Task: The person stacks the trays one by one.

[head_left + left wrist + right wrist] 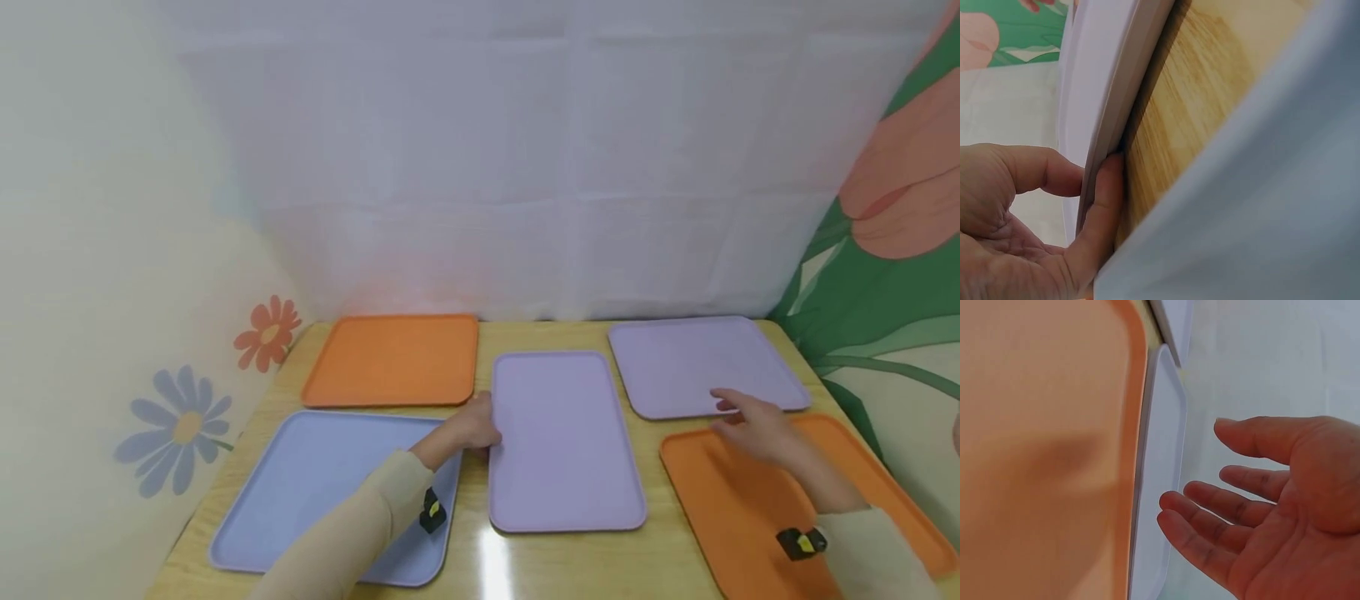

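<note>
Behind everything a white cloth (pixel 525 167) hangs at the far side, and in front of it my counter (pixel 570 571) carries five trays. The blue tray (pixel 337 487) is near left and the near orange tray (pixel 731 508) near right; beyond them lie the far orange tray (pixel 397 360) on the left and the far lilac tray (pixel 690 367) on the right. Between these pairs sits the central lilac tray (pixel 562 442), its short side towards me, probably because it fits the gap better that way. My left hand (pixel 474 423) pinches this tray's left rim, thumb against one finger; I'd guess the raised edge gives the surest purchase. Whether that edge is lifted, I cannot tell. My right hand (pixel 757 429) hovers over the near orange tray, fingers loosely spread and holding nothing, perhaps keeping clear of the trays under it.
</note>
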Available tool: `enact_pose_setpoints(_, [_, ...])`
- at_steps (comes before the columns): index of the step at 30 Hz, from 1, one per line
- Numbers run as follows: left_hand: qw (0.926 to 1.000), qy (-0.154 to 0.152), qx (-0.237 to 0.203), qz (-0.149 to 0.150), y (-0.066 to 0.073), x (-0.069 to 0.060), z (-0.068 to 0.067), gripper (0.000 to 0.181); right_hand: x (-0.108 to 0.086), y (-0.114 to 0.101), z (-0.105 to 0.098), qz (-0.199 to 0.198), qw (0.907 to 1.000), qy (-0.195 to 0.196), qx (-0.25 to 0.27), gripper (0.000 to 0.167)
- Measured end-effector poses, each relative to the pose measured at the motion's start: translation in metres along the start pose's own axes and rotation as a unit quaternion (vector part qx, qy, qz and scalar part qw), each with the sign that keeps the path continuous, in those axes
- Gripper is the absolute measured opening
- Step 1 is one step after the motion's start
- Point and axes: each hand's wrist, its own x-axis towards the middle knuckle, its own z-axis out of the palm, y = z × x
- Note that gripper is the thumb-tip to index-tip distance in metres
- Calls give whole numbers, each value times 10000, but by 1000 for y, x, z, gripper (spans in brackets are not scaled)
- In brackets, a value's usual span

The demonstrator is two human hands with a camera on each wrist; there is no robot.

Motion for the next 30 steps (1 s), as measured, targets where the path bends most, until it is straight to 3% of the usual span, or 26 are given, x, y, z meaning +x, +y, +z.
enact_pose_setpoints(15, [9997, 11, -210, -100, 0, 0, 0, 78, -44, 79, -36, 622, 9973, -209, -338, 66])
enact_pose_setpoints(22, [9997, -8, -219, -60, 0, 1, 0, 80, -54, 99, -42, 1092, 9903, -209, -833, 70])
enact_pose_setpoints(30, [9997, -40, -238, -52, -1, 1, 0, 82, -63, 118, -45, 1284, 9844, -191, -1187, 68])
